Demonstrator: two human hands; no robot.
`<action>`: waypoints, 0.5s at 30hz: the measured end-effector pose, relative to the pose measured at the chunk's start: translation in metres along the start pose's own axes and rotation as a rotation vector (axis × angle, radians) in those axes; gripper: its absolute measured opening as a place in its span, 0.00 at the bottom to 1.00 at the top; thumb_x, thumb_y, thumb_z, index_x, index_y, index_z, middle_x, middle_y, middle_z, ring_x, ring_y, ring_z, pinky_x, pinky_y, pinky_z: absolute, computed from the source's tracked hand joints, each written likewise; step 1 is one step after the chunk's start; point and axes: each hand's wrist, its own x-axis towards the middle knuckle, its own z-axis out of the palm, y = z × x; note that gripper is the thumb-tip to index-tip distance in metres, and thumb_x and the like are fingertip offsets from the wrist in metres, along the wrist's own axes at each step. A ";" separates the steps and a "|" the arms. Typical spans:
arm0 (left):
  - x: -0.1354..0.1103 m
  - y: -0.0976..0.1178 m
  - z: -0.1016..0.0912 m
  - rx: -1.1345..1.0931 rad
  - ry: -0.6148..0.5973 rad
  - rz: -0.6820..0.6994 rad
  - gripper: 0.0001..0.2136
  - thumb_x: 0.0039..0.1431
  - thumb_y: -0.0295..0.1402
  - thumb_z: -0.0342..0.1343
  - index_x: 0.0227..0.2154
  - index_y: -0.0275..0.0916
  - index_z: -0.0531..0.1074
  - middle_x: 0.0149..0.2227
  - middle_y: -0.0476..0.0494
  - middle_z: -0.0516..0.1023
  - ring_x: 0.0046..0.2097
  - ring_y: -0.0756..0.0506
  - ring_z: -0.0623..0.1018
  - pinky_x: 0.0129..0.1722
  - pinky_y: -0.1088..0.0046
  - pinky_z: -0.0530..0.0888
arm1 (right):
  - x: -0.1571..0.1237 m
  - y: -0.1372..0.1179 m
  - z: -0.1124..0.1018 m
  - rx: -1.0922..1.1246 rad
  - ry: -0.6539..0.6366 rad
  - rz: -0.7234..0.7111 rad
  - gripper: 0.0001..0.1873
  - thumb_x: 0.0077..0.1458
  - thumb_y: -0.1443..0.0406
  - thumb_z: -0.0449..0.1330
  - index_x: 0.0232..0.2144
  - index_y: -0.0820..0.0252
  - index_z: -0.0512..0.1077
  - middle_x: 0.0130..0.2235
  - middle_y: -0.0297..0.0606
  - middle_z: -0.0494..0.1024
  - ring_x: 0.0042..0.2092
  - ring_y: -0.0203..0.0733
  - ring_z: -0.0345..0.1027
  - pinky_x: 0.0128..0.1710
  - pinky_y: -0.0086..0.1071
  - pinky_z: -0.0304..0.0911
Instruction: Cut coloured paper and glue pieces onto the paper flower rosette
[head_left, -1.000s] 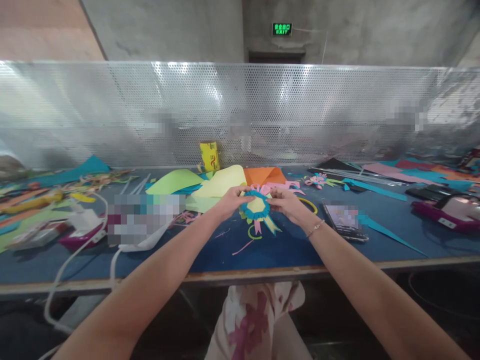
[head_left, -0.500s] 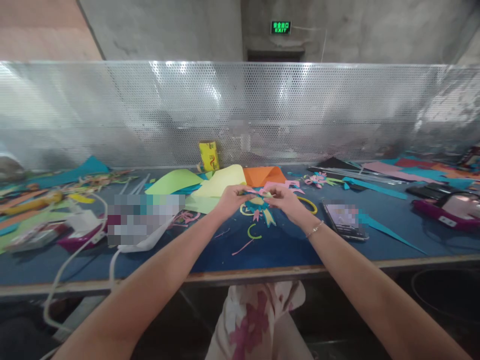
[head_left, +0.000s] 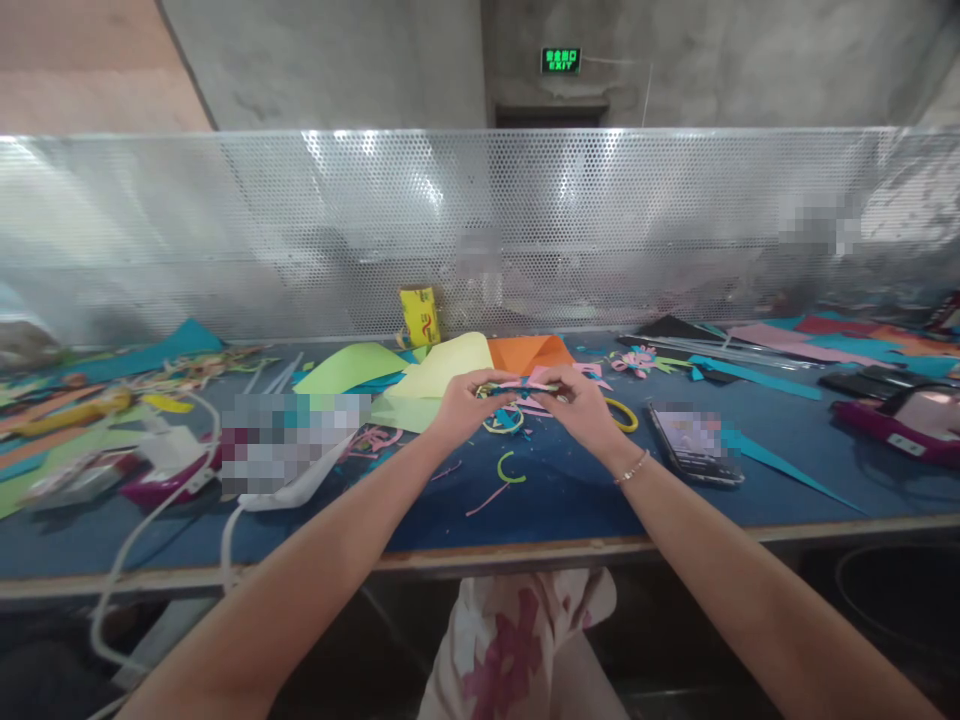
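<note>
A craft piece of pink, blue and pale yellow paper strips is held up between my two hands, above the table. My left hand pinches its left end, and my right hand, with a bracelet at the wrist, pinches its right end. The piece is seen nearly edge-on, so its full shape is hidden. Just below it is a ring of pale paper with blue bits. A green curled strip and a thin pink strip lie on the blue tabletop nearer me.
A yellow ring and a phone lie to the right. Behind my hands are green, cream and orange paper, with a yellow packet. A white cable hangs over the front edge at left.
The paper piece has been tilted from showing its face, with blue and yellow strips hanging down, to nearly edge-on. Both hands keep their pinch; the view has shifted slightly.
</note>
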 end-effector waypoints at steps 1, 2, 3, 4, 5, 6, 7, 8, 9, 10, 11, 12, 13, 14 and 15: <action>0.000 -0.001 0.000 -0.008 -0.003 0.002 0.12 0.42 0.34 0.59 0.32 0.35 0.74 0.35 0.41 0.77 0.39 0.45 0.74 0.42 0.69 0.69 | 0.000 0.000 0.000 -0.006 0.002 -0.004 0.06 0.43 0.66 0.58 0.28 0.60 0.68 0.32 0.36 0.71 0.35 0.34 0.64 0.35 0.29 0.61; 0.000 -0.002 0.000 -0.016 -0.006 0.002 0.12 0.42 0.34 0.59 0.32 0.35 0.74 0.35 0.42 0.77 0.39 0.45 0.74 0.41 0.69 0.69 | 0.000 0.000 0.000 -0.009 0.002 -0.008 0.06 0.43 0.66 0.58 0.28 0.60 0.68 0.32 0.35 0.71 0.35 0.34 0.64 0.34 0.29 0.61; 0.000 -0.003 0.000 -0.022 -0.008 0.001 0.12 0.42 0.34 0.59 0.32 0.35 0.74 0.34 0.42 0.77 0.39 0.46 0.74 0.41 0.69 0.69 | 0.000 0.000 0.000 -0.010 0.000 -0.011 0.06 0.43 0.66 0.58 0.28 0.60 0.68 0.31 0.35 0.71 0.34 0.34 0.64 0.34 0.29 0.61; 0.000 -0.005 0.000 -0.024 -0.007 -0.003 0.12 0.42 0.34 0.59 0.31 0.35 0.74 0.34 0.42 0.77 0.38 0.46 0.74 0.40 0.69 0.69 | 0.000 -0.001 -0.001 -0.010 -0.002 -0.014 0.06 0.43 0.66 0.58 0.28 0.60 0.68 0.32 0.35 0.71 0.35 0.34 0.64 0.34 0.30 0.61; 0.000 -0.006 0.000 -0.022 -0.006 -0.009 0.12 0.41 0.35 0.59 0.31 0.35 0.74 0.33 0.42 0.77 0.38 0.46 0.74 0.40 0.70 0.69 | 0.000 -0.001 -0.001 -0.008 -0.003 -0.016 0.06 0.43 0.66 0.58 0.28 0.60 0.68 0.32 0.36 0.71 0.35 0.34 0.64 0.35 0.30 0.61; 0.000 -0.007 0.001 -0.019 -0.002 -0.016 0.12 0.41 0.35 0.59 0.31 0.34 0.74 0.32 0.43 0.77 0.37 0.46 0.75 0.39 0.70 0.70 | 0.000 -0.001 -0.001 -0.006 -0.004 -0.015 0.06 0.43 0.66 0.58 0.28 0.60 0.68 0.32 0.36 0.71 0.35 0.34 0.64 0.35 0.30 0.61; 0.000 -0.007 0.001 -0.017 0.003 -0.021 0.12 0.41 0.35 0.59 0.30 0.34 0.74 0.32 0.43 0.77 0.36 0.46 0.75 0.38 0.70 0.70 | 0.000 -0.001 -0.001 -0.003 -0.003 -0.009 0.06 0.43 0.66 0.58 0.28 0.60 0.68 0.32 0.36 0.71 0.35 0.34 0.64 0.35 0.30 0.61; 0.000 -0.008 0.002 -0.019 0.008 -0.025 0.12 0.41 0.35 0.59 0.30 0.35 0.74 0.32 0.43 0.77 0.37 0.46 0.75 0.38 0.70 0.69 | 0.000 -0.001 0.000 0.001 -0.003 0.000 0.06 0.43 0.66 0.58 0.29 0.60 0.68 0.32 0.36 0.71 0.35 0.34 0.64 0.35 0.30 0.61; -0.001 -0.008 0.002 -0.024 0.014 -0.029 0.12 0.41 0.35 0.59 0.30 0.35 0.74 0.33 0.43 0.77 0.37 0.46 0.75 0.39 0.70 0.69 | 0.000 -0.001 0.000 0.007 -0.005 0.011 0.07 0.43 0.66 0.58 0.29 0.60 0.69 0.32 0.36 0.71 0.35 0.35 0.64 0.34 0.30 0.61; -0.001 -0.008 0.003 -0.030 0.019 -0.034 0.12 0.42 0.35 0.59 0.30 0.35 0.74 0.33 0.43 0.77 0.38 0.45 0.74 0.39 0.70 0.69 | -0.001 -0.001 0.000 0.016 -0.010 0.024 0.07 0.43 0.66 0.58 0.30 0.60 0.69 0.33 0.36 0.71 0.35 0.35 0.65 0.34 0.30 0.61; -0.001 -0.007 0.003 -0.035 0.023 -0.040 0.12 0.42 0.35 0.59 0.30 0.35 0.74 0.34 0.43 0.77 0.39 0.45 0.74 0.40 0.70 0.69 | -0.001 -0.001 0.000 0.026 -0.015 0.036 0.08 0.43 0.66 0.57 0.31 0.60 0.69 0.34 0.36 0.71 0.35 0.35 0.65 0.33 0.30 0.61; -0.001 -0.006 0.003 -0.039 0.025 -0.048 0.12 0.42 0.35 0.59 0.30 0.35 0.74 0.35 0.43 0.77 0.39 0.45 0.74 0.40 0.70 0.69 | -0.001 -0.001 0.001 0.035 -0.019 0.046 0.09 0.43 0.66 0.57 0.31 0.60 0.69 0.34 0.37 0.72 0.35 0.34 0.65 0.33 0.30 0.61; -0.001 -0.005 0.003 -0.038 0.027 -0.056 0.11 0.42 0.35 0.59 0.30 0.35 0.74 0.35 0.43 0.77 0.39 0.45 0.74 0.40 0.70 0.69 | -0.001 0.000 0.001 0.043 -0.021 0.053 0.09 0.44 0.66 0.57 0.31 0.60 0.69 0.35 0.37 0.72 0.34 0.34 0.65 0.32 0.29 0.62; -0.002 -0.004 0.003 -0.033 0.027 -0.063 0.11 0.42 0.35 0.59 0.30 0.35 0.74 0.35 0.43 0.77 0.39 0.46 0.74 0.40 0.71 0.69 | -0.001 0.000 0.001 0.049 -0.022 0.056 0.09 0.44 0.66 0.57 0.31 0.61 0.69 0.35 0.37 0.72 0.34 0.34 0.65 0.32 0.29 0.61; -0.002 -0.002 0.003 -0.025 0.028 -0.067 0.11 0.42 0.35 0.59 0.30 0.35 0.74 0.34 0.43 0.77 0.39 0.46 0.74 0.39 0.71 0.69 | -0.001 0.000 0.001 0.052 -0.021 0.056 0.08 0.44 0.66 0.57 0.31 0.61 0.68 0.35 0.37 0.72 0.34 0.34 0.65 0.31 0.29 0.62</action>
